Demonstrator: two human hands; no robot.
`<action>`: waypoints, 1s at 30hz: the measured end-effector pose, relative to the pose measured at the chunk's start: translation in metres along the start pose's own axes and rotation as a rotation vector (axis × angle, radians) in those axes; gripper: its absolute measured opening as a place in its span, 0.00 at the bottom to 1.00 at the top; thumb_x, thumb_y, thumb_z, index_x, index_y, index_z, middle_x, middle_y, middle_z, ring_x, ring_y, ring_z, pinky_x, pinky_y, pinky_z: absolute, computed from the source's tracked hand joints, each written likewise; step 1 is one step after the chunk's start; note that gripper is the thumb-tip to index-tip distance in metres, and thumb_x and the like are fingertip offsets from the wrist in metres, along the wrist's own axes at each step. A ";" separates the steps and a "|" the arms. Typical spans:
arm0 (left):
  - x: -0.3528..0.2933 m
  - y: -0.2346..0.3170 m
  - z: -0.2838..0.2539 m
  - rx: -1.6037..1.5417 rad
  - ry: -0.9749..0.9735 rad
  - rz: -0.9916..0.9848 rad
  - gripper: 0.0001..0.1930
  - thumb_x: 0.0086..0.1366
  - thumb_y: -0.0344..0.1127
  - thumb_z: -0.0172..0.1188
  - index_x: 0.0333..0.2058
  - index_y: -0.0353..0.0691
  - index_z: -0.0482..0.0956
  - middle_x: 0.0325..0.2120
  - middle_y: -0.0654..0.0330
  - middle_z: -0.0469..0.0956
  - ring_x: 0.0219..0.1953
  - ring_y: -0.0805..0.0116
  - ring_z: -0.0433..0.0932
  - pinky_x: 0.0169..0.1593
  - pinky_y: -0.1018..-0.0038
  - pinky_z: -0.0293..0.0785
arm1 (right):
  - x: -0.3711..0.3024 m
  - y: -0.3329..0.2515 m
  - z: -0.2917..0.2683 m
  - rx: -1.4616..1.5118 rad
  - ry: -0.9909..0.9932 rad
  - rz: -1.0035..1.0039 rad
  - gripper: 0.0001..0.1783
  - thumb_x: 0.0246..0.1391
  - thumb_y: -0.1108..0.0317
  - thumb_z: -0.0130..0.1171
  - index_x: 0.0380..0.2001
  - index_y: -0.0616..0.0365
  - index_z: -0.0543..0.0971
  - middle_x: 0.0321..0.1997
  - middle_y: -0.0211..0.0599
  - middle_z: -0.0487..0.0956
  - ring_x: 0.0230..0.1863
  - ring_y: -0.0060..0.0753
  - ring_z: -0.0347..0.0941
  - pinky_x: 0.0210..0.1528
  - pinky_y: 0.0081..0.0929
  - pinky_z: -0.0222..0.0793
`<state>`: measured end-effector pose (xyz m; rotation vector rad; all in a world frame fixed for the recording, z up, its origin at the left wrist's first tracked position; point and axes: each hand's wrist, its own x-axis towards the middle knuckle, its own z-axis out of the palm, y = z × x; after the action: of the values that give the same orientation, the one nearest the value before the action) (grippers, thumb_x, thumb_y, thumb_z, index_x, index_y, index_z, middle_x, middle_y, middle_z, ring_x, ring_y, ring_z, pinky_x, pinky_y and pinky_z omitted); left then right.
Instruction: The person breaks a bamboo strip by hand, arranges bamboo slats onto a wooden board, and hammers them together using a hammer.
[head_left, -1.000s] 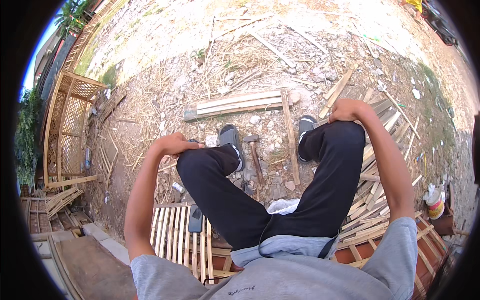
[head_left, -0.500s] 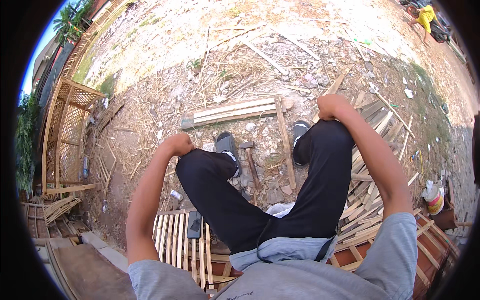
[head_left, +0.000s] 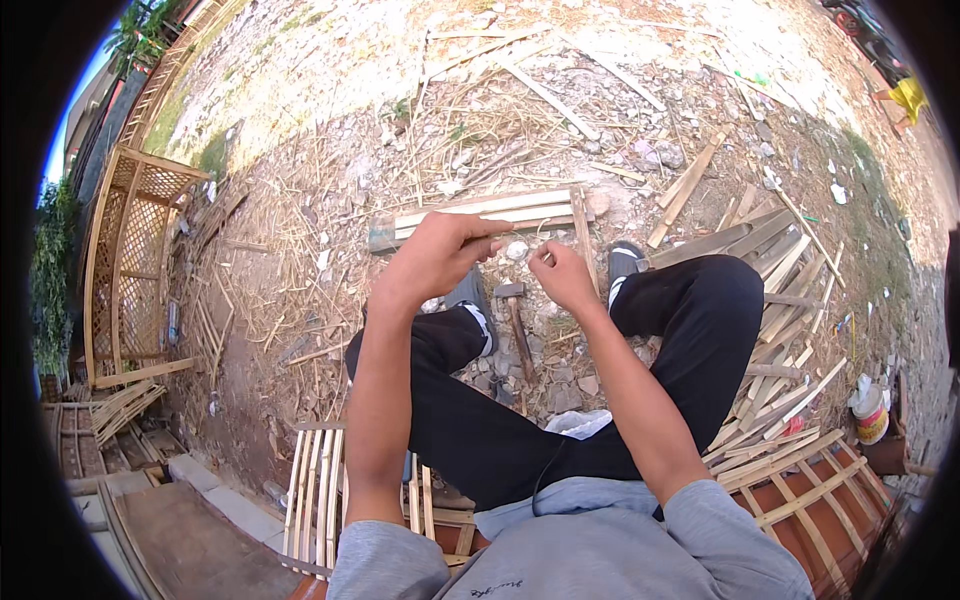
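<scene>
Hands meet above the knees: the left hand [head_left: 440, 252] curls its grip closed around something thin, too small to identify, and the right hand [head_left: 562, 276] pinches just beside it. Below them a hammer [head_left: 516, 318] lies on the ground between the shoes, near stacked wooden slats [head_left: 480, 212].

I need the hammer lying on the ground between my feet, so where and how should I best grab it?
Probably by the wooden handle of the hammer, which runs from the head back toward you. Its near end lies free on the stony ground between your legs, so reach straight down from above and close round that end.
</scene>
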<state>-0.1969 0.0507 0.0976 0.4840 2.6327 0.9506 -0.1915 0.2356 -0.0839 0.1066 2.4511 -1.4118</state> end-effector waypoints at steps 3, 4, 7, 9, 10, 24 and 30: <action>0.020 -0.002 0.003 -0.133 -0.018 -0.061 0.24 0.60 0.32 0.63 0.55 0.42 0.71 0.25 0.58 0.83 0.28 0.68 0.80 0.35 0.71 0.72 | 0.015 0.125 0.084 -0.110 -0.224 0.271 0.18 0.43 0.55 0.61 0.36 0.54 0.80 0.39 0.50 0.81 0.43 0.50 0.78 0.48 0.39 0.71; 0.023 -0.008 0.000 -0.131 -0.026 -0.063 0.24 0.60 0.32 0.63 0.55 0.42 0.71 0.25 0.58 0.83 0.28 0.68 0.80 0.35 0.71 0.72 | 0.010 0.145 0.105 -0.156 -0.315 0.378 0.20 0.43 0.56 0.61 0.36 0.57 0.80 0.43 0.54 0.80 0.45 0.52 0.77 0.50 0.41 0.71; 0.033 -0.042 -0.002 -0.202 0.112 -0.039 0.09 0.60 0.32 0.64 0.33 0.36 0.73 0.24 0.52 0.82 0.28 0.66 0.82 0.33 0.71 0.74 | -0.015 0.170 0.156 -0.273 -0.326 0.465 0.29 0.42 0.54 0.64 0.45 0.62 0.75 0.49 0.55 0.76 0.51 0.54 0.73 0.54 0.42 0.69; 0.052 -0.067 -0.002 -0.174 0.103 -0.019 0.09 0.60 0.33 0.64 0.32 0.35 0.73 0.24 0.53 0.82 0.28 0.65 0.82 0.33 0.71 0.74 | -0.019 0.171 0.174 -0.288 -0.328 0.518 0.34 0.41 0.52 0.66 0.49 0.63 0.72 0.52 0.55 0.74 0.53 0.54 0.71 0.55 0.42 0.67; 0.065 -0.076 0.003 -0.151 0.101 0.007 0.09 0.60 0.33 0.64 0.30 0.35 0.74 0.24 0.53 0.82 0.28 0.64 0.82 0.33 0.71 0.74 | -0.020 0.178 0.181 -0.327 -0.273 0.487 0.35 0.41 0.51 0.66 0.49 0.63 0.72 0.53 0.55 0.73 0.55 0.55 0.69 0.56 0.43 0.67; 0.271 -0.200 0.220 -0.912 0.126 -0.240 0.10 0.58 0.33 0.68 0.34 0.34 0.77 0.24 0.60 0.79 0.26 0.77 0.77 0.28 0.81 0.71 | -0.007 0.179 0.176 0.268 -0.334 0.653 0.27 0.49 0.58 0.62 0.49 0.62 0.72 0.29 0.46 0.79 0.34 0.38 0.79 0.37 0.41 0.73; 0.266 -0.183 0.260 -1.338 0.313 -0.556 0.12 0.61 0.30 0.64 0.40 0.39 0.70 0.27 0.56 0.79 0.27 0.72 0.80 0.28 0.82 0.77 | -0.015 0.208 0.181 0.254 0.057 0.259 0.18 0.52 0.67 0.58 0.45 0.60 0.71 0.20 0.36 0.73 0.16 0.27 0.69 0.18 0.30 0.66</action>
<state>-0.3736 0.1711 -0.2571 -0.7016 1.5328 2.2448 -0.0912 0.1886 -0.3374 0.5077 2.1918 -1.6097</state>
